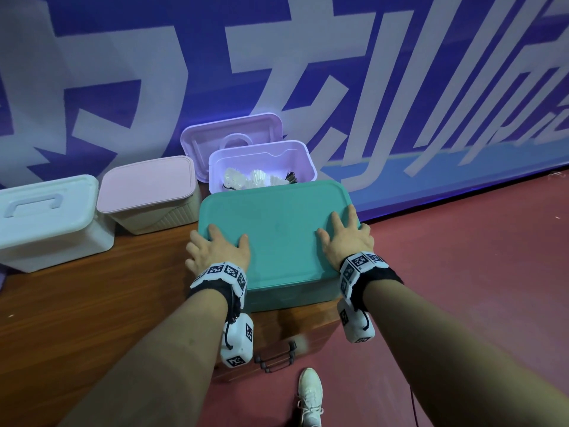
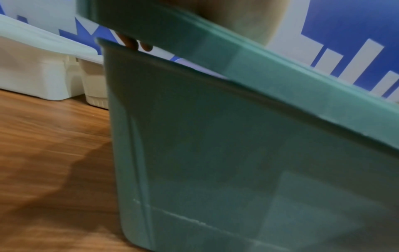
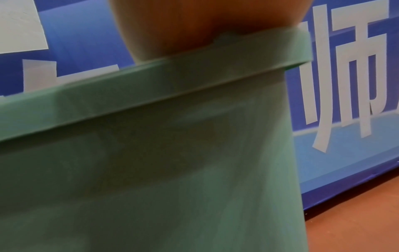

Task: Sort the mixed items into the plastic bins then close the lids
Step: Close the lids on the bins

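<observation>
A teal bin stands at the right end of the wooden table, with its teal lid lying on top. My left hand holds the lid's near-left corner, thumb on top. In the left wrist view the lid sits tilted above the bin's rim on that side, and fingertips show in the gap under it. My right hand lies flat on the lid's right side with fingers spread. In the right wrist view the palm presses on the lid's edge.
Behind the teal bin an open purple bin holds shuttlecocks; its lid leans on the blue wall. A closed pink-lidded bin and a closed white bin stand to the left. Red floor and a shoe lie below.
</observation>
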`<move>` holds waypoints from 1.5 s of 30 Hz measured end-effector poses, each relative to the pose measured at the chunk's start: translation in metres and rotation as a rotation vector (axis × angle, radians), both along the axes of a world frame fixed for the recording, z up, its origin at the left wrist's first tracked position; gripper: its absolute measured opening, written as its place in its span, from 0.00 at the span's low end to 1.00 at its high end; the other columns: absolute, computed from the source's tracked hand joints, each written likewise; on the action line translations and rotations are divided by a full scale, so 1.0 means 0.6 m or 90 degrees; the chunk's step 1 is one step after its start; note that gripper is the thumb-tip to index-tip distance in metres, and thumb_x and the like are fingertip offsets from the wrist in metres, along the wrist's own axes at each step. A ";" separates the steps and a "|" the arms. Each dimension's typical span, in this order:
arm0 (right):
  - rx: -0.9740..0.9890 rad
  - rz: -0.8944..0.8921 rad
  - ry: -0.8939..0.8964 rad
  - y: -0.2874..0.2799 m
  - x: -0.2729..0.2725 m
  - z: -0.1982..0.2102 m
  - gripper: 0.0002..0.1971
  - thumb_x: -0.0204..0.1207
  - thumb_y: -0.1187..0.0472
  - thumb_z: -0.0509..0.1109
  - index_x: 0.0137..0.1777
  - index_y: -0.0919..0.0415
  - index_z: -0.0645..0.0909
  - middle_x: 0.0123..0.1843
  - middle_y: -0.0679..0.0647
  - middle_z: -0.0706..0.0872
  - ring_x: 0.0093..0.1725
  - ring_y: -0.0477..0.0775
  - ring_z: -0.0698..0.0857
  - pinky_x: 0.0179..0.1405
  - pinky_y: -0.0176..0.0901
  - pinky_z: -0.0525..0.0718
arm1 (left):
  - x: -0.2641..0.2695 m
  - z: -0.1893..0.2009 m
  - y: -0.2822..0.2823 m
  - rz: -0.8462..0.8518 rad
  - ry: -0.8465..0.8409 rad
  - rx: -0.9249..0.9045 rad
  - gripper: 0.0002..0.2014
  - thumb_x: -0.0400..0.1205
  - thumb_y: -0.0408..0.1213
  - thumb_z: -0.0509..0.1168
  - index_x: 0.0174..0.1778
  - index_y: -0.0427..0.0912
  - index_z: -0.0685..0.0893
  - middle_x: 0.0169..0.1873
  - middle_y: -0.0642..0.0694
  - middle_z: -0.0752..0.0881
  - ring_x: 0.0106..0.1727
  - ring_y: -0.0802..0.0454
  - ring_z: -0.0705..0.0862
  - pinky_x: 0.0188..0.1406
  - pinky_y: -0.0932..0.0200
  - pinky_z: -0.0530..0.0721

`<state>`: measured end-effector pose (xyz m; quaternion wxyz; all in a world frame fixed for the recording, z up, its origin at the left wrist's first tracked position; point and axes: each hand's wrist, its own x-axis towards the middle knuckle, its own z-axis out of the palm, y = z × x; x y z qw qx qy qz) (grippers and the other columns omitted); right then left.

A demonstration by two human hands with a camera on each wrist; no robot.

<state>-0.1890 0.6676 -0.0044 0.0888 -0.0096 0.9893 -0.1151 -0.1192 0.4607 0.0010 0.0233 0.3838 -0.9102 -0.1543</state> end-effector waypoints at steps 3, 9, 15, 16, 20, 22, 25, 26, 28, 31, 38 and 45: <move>0.013 0.014 0.009 -0.002 0.001 0.000 0.28 0.81 0.38 0.51 0.78 0.47 0.60 0.85 0.51 0.45 0.71 0.68 0.66 0.68 0.57 0.70 | 0.005 -0.009 -0.002 0.005 -0.029 0.007 0.37 0.79 0.64 0.55 0.79 0.44 0.62 0.73 0.36 0.64 0.71 0.38 0.65 0.66 0.43 0.68; 0.034 0.001 -0.020 0.000 -0.001 -0.007 0.30 0.82 0.37 0.48 0.81 0.45 0.54 0.86 0.50 0.42 0.73 0.67 0.65 0.68 0.57 0.70 | -0.001 -0.014 -0.002 -0.024 -0.040 -0.006 0.38 0.80 0.63 0.52 0.81 0.43 0.58 0.75 0.36 0.62 0.72 0.37 0.65 0.67 0.41 0.67; 0.039 0.005 -0.030 0.002 -0.002 -0.009 0.30 0.82 0.37 0.47 0.82 0.45 0.51 0.86 0.50 0.41 0.72 0.67 0.65 0.67 0.56 0.70 | -0.007 -0.020 -0.002 -0.049 -0.066 -0.011 0.38 0.82 0.63 0.49 0.83 0.42 0.53 0.82 0.35 0.52 0.77 0.36 0.61 0.70 0.40 0.65; 0.043 0.003 -0.028 0.002 -0.001 -0.009 0.30 0.82 0.37 0.46 0.82 0.45 0.51 0.86 0.50 0.40 0.72 0.67 0.66 0.66 0.56 0.70 | -0.008 -0.021 -0.002 -0.051 -0.069 -0.014 0.38 0.82 0.62 0.48 0.83 0.42 0.52 0.82 0.35 0.51 0.77 0.36 0.61 0.70 0.40 0.65; 0.050 -0.002 -0.017 0.001 0.002 -0.014 0.31 0.82 0.37 0.46 0.83 0.45 0.50 0.86 0.51 0.41 0.71 0.67 0.66 0.65 0.56 0.71 | -0.011 -0.025 0.000 -0.057 -0.073 -0.024 0.38 0.82 0.62 0.47 0.83 0.42 0.51 0.82 0.34 0.50 0.77 0.35 0.61 0.70 0.40 0.66; 0.049 -0.004 -0.013 0.001 0.002 -0.014 0.31 0.81 0.37 0.46 0.82 0.45 0.51 0.86 0.51 0.42 0.70 0.67 0.67 0.64 0.56 0.71 | -0.013 -0.026 -0.001 -0.055 -0.078 -0.022 0.38 0.82 0.62 0.47 0.83 0.42 0.51 0.82 0.34 0.49 0.77 0.36 0.61 0.69 0.40 0.66; 0.056 -0.003 -0.012 0.000 0.003 -0.013 0.31 0.81 0.37 0.46 0.82 0.45 0.51 0.86 0.51 0.42 0.69 0.66 0.68 0.64 0.55 0.72 | -0.015 -0.025 -0.001 -0.052 -0.087 -0.020 0.39 0.82 0.62 0.46 0.83 0.42 0.50 0.82 0.33 0.49 0.77 0.36 0.61 0.69 0.41 0.67; 0.056 -0.004 -0.015 0.000 0.002 -0.012 0.31 0.81 0.37 0.46 0.82 0.45 0.51 0.86 0.51 0.42 0.70 0.66 0.67 0.64 0.55 0.72 | -0.016 -0.025 -0.002 -0.052 -0.089 -0.020 0.39 0.82 0.62 0.46 0.83 0.42 0.50 0.82 0.34 0.49 0.77 0.36 0.61 0.69 0.40 0.67; 0.055 -0.006 -0.022 0.000 0.003 -0.010 0.31 0.81 0.37 0.46 0.82 0.45 0.51 0.86 0.51 0.42 0.70 0.66 0.67 0.64 0.55 0.72 | -0.018 -0.024 -0.002 -0.054 -0.094 -0.017 0.39 0.82 0.62 0.46 0.83 0.42 0.50 0.82 0.34 0.49 0.77 0.36 0.61 0.69 0.40 0.67; 0.049 -0.004 -0.040 0.001 0.002 -0.007 0.31 0.81 0.37 0.46 0.82 0.44 0.50 0.86 0.50 0.41 0.71 0.66 0.66 0.65 0.56 0.71 | -0.017 -0.022 -0.002 -0.057 -0.103 -0.012 0.39 0.82 0.62 0.46 0.83 0.42 0.49 0.82 0.34 0.48 0.77 0.36 0.60 0.70 0.41 0.66; 0.003 -0.012 -0.095 0.003 -0.007 0.012 0.30 0.79 0.36 0.52 0.80 0.43 0.55 0.85 0.48 0.41 0.77 0.68 0.60 0.74 0.62 0.63 | -0.027 -0.004 -0.005 -0.042 -0.123 0.019 0.39 0.81 0.61 0.53 0.83 0.42 0.53 0.83 0.36 0.48 0.79 0.36 0.56 0.75 0.36 0.59; -0.009 -0.036 -0.149 -0.004 -0.063 0.044 0.35 0.80 0.36 0.54 0.83 0.42 0.47 0.85 0.48 0.35 0.83 0.69 0.47 0.79 0.69 0.55 | -0.068 0.030 -0.020 -0.035 -0.082 0.025 0.41 0.77 0.54 0.62 0.82 0.43 0.53 0.82 0.40 0.49 0.81 0.38 0.51 0.77 0.33 0.56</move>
